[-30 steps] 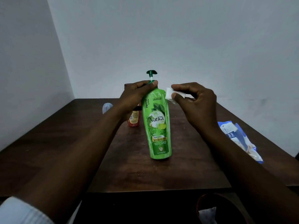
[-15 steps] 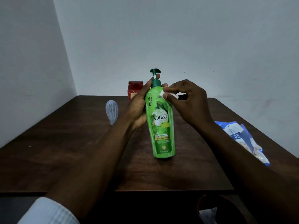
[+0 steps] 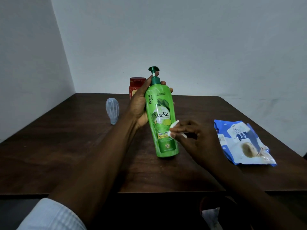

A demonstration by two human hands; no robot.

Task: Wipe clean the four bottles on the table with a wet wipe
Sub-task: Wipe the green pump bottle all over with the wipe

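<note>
A tall green pump bottle (image 3: 163, 117) stands slightly tilted on the dark wooden table (image 3: 66, 146), near the middle. My left hand (image 3: 141, 105) grips its upper part from the left, fingers wrapped behind the neck. My right hand (image 3: 191, 138) pinches a small folded white wet wipe (image 3: 173, 129) and presses it against the lower front label of the green bottle. A red jar-like bottle (image 3: 135, 85) stands behind my left hand, partly hidden. A small clear bluish bottle (image 3: 112, 110) stands upside down at the left.
A blue and white wet wipe pack (image 3: 242, 143) lies on the table at the right. Below the table's front edge sits a dark bin (image 3: 232, 213) with a crumpled white wipe inside. White walls close the far and left sides.
My right hand has slid the wipe down from the bottle's shoulder to its lower label. My left hand shifted from the top of the bottle to grip its side and neck.
</note>
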